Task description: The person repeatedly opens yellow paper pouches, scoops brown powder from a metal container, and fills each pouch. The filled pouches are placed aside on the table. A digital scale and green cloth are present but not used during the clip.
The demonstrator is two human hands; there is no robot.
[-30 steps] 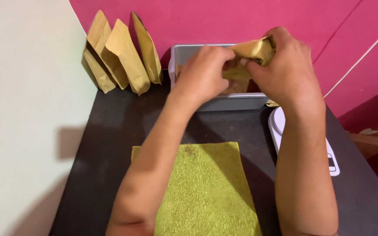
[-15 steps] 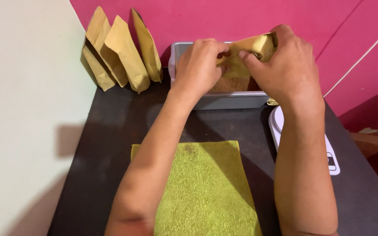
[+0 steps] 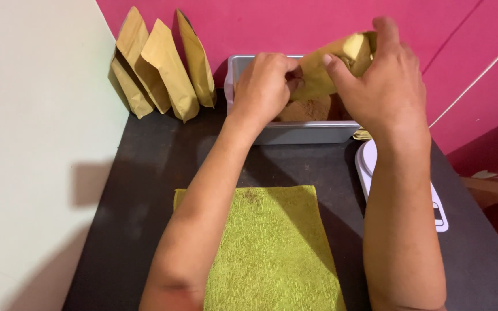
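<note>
Both hands hold a tan paper pouch [image 3: 331,68] over a grey rectangular tub [image 3: 295,133] that has brown powder [image 3: 306,109] in it. My left hand [image 3: 263,86] is closed at the pouch's lower, open end, just above the powder. My right hand [image 3: 378,80] grips the pouch's upper end and keeps it tilted, with the mouth pointing down to the left. What my left fingers pinch is hidden by the hand itself.
Several more tan pouches [image 3: 159,69] stand against the pink wall at the back left. A green cloth [image 3: 272,247] lies on the dark counter [image 3: 145,173] near me. A white scale [image 3: 433,201] sits at the right, partly under my right forearm.
The pouch has been lifted a little and tilted more steeply over the tub. Both hands stay on it, the left one slightly lower toward the powder.
</note>
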